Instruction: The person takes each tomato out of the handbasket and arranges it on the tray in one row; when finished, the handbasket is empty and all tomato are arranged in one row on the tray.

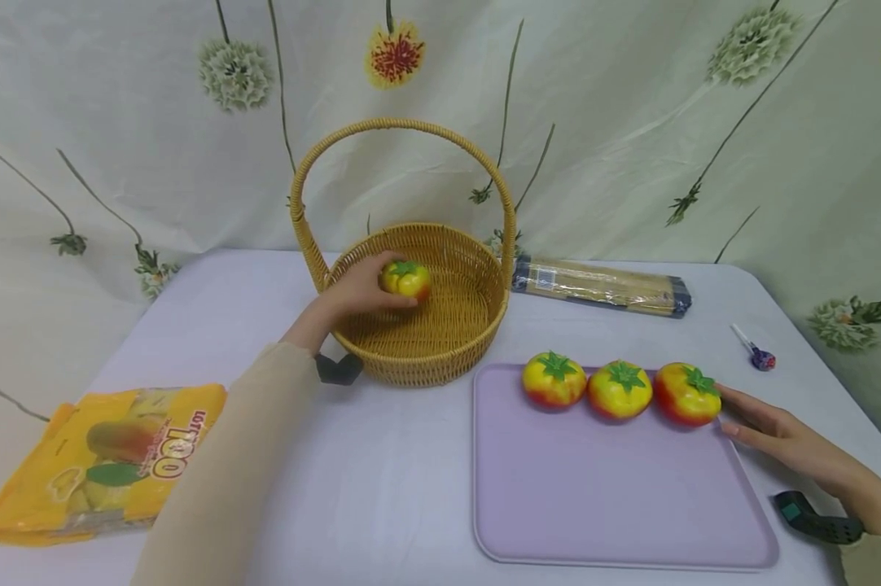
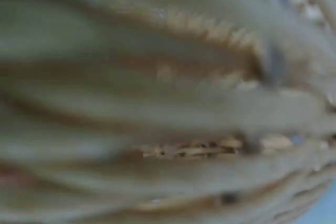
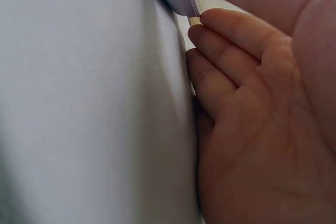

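In the head view my left hand (image 1: 367, 286) reaches into a round wicker basket (image 1: 448, 365) with a tall arched handle. Thumb and fingers grip a yellow-and-red tomato (image 1: 411, 281) with a green leafy top, over the basket floor. Blurred wicker weave (image 2: 173, 111) fills the left wrist view, hiding that hand. A lilac tray (image 1: 616, 488) bears three similar tomatoes in a row along its far edge. At its right side, my right hand (image 1: 792, 435) has its fingertips right by the rightmost tomato (image 1: 685, 395); the right wrist view shows its relaxed fingers (image 3: 231, 45) beside the tray edge.
A yellow snack bag (image 1: 118, 464) lies at the left of the white-covered table. Behind the tray is a long wrapped bundle of sticks (image 1: 602, 286), with a lollipop (image 1: 759, 354) to its right. Flower-printed cloth hangs at the back.
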### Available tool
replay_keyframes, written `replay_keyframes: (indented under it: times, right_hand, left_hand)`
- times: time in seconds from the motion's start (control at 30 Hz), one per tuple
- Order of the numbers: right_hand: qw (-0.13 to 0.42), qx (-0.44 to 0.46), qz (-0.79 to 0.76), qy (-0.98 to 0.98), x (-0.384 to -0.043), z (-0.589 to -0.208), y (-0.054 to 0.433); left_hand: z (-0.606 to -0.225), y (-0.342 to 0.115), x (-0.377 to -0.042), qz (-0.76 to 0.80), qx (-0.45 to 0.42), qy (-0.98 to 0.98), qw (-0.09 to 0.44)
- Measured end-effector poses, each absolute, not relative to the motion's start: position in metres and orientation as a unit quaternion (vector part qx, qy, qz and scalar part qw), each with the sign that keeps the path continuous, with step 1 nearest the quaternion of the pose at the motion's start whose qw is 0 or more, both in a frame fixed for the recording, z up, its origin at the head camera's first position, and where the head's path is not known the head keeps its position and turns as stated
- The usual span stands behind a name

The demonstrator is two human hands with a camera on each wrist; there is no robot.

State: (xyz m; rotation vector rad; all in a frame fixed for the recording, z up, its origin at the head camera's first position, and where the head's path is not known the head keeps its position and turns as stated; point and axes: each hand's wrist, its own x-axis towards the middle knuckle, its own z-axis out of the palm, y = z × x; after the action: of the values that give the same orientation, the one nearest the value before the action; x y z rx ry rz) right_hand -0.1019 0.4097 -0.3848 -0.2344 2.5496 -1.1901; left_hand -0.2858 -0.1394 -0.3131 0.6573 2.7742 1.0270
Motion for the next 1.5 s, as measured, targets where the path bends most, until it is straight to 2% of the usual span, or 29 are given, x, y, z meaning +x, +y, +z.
replay_keyframes:
  times: [0.23,0.43,0.67,0.83,1.07,1.3,1.5]
  right_hand:
    - [0.161,-0.082,-0.433,0.883,-0.101,-0.385,0.412]
    - [0.163,-0.078,-0.440,0.880,-0.099,-0.386,0.412]
    - [0.165,-0.066,-0.443,0.879,-0.099,-0.386,0.409]
    - [0.163,-0.066,-0.433,0.884,-0.099,-0.385,0.408]
    - [0.164,-0.068,-0.445,0.878,-0.100,-0.386,0.409]
    - [0.161,-0.082,-0.443,0.878,-0.100,-0.386,0.411]
    - [0.161,-0.078,-0.447,0.877,-0.102,-0.382,0.407]
  left_hand:
    - [-0.304,-0.139,-0.277,0.373,0.199,0.905,0.043]
    - [-0.289,-0.132,-0.253,0.427,0.202,0.881,0.000]
    - [-0.277,-0.106,-0.206,0.475,0.267,0.838,-0.026]
    - [-0.287,-0.080,-0.177,0.483,0.333,0.810,-0.029]
    - [-0.321,-0.054,-0.151,0.424,0.392,0.816,-0.014]
    - [-0.343,-0.039,-0.135,0.377,0.356,0.853,0.051]
    - [-0.354,-0.035,-0.132,0.365,0.338,0.866,0.048]
